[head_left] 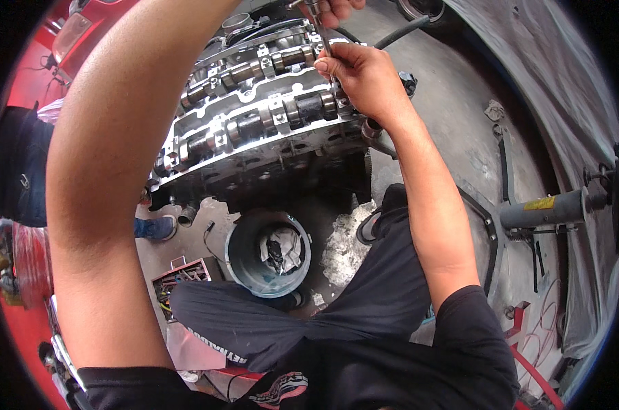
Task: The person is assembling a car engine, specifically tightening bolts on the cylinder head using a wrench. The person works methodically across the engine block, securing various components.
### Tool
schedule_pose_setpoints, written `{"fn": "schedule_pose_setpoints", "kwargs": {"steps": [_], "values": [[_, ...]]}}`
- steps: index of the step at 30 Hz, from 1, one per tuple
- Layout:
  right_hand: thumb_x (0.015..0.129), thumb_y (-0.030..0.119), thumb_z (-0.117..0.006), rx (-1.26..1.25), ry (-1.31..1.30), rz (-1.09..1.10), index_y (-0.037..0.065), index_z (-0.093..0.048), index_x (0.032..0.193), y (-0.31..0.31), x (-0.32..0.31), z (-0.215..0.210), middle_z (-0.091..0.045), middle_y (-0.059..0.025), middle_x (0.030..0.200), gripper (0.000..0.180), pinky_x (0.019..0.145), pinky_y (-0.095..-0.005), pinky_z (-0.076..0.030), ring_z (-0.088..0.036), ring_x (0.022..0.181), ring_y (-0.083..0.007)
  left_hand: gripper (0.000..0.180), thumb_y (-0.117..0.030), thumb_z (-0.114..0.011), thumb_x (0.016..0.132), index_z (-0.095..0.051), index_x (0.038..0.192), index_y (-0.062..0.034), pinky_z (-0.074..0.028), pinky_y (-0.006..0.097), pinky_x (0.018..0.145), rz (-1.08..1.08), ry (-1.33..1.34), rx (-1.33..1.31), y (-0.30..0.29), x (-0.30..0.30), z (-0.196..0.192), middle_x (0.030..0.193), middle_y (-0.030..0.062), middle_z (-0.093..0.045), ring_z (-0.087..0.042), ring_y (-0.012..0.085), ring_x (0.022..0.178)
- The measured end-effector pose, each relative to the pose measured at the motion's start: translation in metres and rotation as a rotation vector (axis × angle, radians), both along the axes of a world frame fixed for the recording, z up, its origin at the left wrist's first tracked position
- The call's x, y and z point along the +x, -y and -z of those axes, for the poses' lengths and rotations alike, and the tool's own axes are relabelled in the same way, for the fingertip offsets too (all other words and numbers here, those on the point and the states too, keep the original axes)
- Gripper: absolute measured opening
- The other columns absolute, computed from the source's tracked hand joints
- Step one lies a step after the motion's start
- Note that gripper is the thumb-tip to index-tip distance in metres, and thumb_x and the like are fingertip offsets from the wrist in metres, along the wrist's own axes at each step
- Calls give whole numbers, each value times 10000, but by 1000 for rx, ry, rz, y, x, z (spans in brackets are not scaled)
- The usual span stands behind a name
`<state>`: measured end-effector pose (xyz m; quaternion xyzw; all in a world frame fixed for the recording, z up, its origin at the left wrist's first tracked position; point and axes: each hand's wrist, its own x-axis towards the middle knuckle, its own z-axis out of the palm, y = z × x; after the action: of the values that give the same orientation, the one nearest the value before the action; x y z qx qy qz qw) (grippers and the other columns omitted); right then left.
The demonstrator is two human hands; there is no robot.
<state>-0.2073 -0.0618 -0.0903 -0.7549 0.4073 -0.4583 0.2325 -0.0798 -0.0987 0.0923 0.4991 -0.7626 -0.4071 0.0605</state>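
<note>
Across the top middle lies an engine cylinder head (254,123) with two rows of camshafts and bearing caps. A socket wrench (326,44) with a long, slim metal shaft stands steeply at its right end, the lower tip down among the camshaft caps. My right hand (367,75) pinches that shaft between thumb and fingers, low over the head. At the picture's upper edge, my left hand (337,10) has its fingers curled at the top of the wrench; the edge cuts off part of it.
Below the engine, a round bucket (235,263) holds crumpled rags. Beside it sits a tool box (186,273). A white granular patch (350,246) covers some floor. Another person's shoe (157,228) is at left. A grey cylinder on a stand (552,210) and plastic sheeting (528,82) are right.
</note>
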Motion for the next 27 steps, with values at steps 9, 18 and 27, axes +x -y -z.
{"fn": "schedule_pose_setpoints", "kwargs": {"steps": [9, 18, 27], "values": [[956, 212, -736, 44, 110, -146, 17, -749, 1076, 13, -17, 13, -765, -129, 915, 229, 791, -336, -538, -725, 844, -211, 136, -112, -593, 886, -696, 959, -61, -571, 482, 747, 243, 233, -1545, -12, -3, 62, 787, 176, -706, -715, 393, 811], [963, 159, -729, 224, 157, -347, -1, -749, 1092, -17, -17, -8, -773, -71, 921, 206, 838, -299, -542, -693, 887, -115, 228, -40, -585, 852, -701, 999, 89, -574, 464, 750, 97, 474, -1120, -91, 0, 17, 833, 280, -706, -731, 409, 820], [949, 171, -745, 222, 119, -312, 29, -763, 1115, -21, -25, 0, -778, -80, 935, 220, 824, -301, -534, -665, 859, -106, 233, -81, -627, 848, -697, 1008, 74, -580, 450, 781, 97, 435, -1161, -96, 3, 37, 906, 255, -720, -733, 389, 856]]}}
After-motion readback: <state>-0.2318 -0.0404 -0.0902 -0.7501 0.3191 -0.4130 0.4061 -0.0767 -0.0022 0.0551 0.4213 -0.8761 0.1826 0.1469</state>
